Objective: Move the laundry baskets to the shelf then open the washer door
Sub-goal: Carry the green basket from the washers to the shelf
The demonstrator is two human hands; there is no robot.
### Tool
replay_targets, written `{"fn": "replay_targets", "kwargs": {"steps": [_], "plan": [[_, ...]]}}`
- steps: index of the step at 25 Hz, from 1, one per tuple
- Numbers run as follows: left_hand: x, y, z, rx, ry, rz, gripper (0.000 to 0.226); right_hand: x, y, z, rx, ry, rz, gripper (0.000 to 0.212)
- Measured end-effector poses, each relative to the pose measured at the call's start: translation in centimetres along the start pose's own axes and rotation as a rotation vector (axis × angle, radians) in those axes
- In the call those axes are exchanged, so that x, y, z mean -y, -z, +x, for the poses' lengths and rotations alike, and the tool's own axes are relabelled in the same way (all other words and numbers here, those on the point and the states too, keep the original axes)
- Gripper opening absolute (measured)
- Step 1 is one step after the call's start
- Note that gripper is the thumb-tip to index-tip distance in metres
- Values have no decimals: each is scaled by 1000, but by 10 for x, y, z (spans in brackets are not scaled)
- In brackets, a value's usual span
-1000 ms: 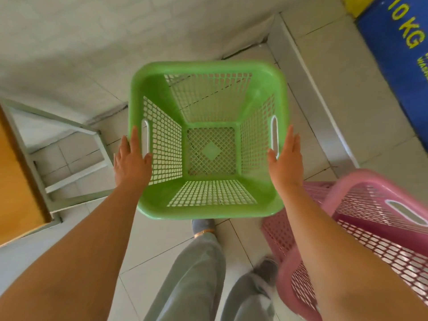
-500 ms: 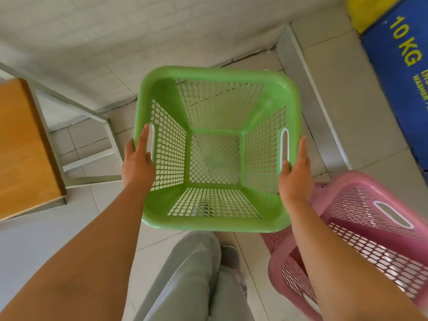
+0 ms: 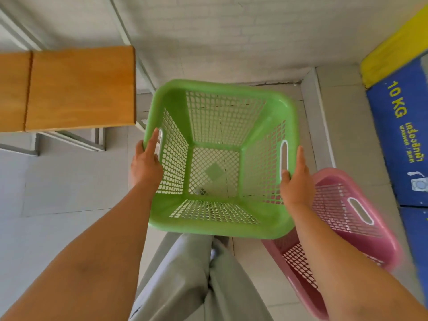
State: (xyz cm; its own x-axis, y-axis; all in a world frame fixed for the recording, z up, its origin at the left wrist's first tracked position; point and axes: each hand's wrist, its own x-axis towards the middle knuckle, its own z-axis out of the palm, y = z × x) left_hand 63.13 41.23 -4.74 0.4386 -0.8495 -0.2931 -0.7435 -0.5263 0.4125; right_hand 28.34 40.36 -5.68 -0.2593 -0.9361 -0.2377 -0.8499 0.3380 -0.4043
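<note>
I hold an empty green laundry basket in the air in front of me, above the tiled floor. My left hand grips its left rim beside the handle slot. My right hand grips its right rim, thumb at the handle slot. A pink laundry basket stands on the floor to the lower right, partly hidden behind my right arm. The wooden shelf on a grey metal frame lies to the upper left. A blue washer front marked "10 KG" is at the right edge.
A white brick wall runs across the top. A raised tiled step borders the floor near the washer. My grey-trousered legs are below the green basket. Open tiled floor spreads at the left under the shelf.
The green basket has risen higher with both hands gripping its sides. The view has swung left, so the wooden shelf now shows much more fully.
</note>
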Motion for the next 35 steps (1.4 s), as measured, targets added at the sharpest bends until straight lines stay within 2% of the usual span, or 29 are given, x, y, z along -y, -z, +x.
{"fn": "replay_targets", "kwargs": {"steps": [8, 14, 20, 26, 35], "plan": [[121, 81, -99, -92, 211, -79, 73, 75, -1, -98, 104, 244, -18, 70], [235, 130, -146, -175, 375, -280, 74, 164, -35, -161, 149, 456, -56, 66], [373, 194, -185, -251, 485, -405, 72, 272, -100, -248, 182, 633, -74, 65], [484, 257, -210, -324, 599, -368, 70, 372, -166, -320, 255, 764, -83, 67], [628, 337, -173, -416, 749, -395, 70, 553, -273, -364, 382, 949, -130, 67]]}}
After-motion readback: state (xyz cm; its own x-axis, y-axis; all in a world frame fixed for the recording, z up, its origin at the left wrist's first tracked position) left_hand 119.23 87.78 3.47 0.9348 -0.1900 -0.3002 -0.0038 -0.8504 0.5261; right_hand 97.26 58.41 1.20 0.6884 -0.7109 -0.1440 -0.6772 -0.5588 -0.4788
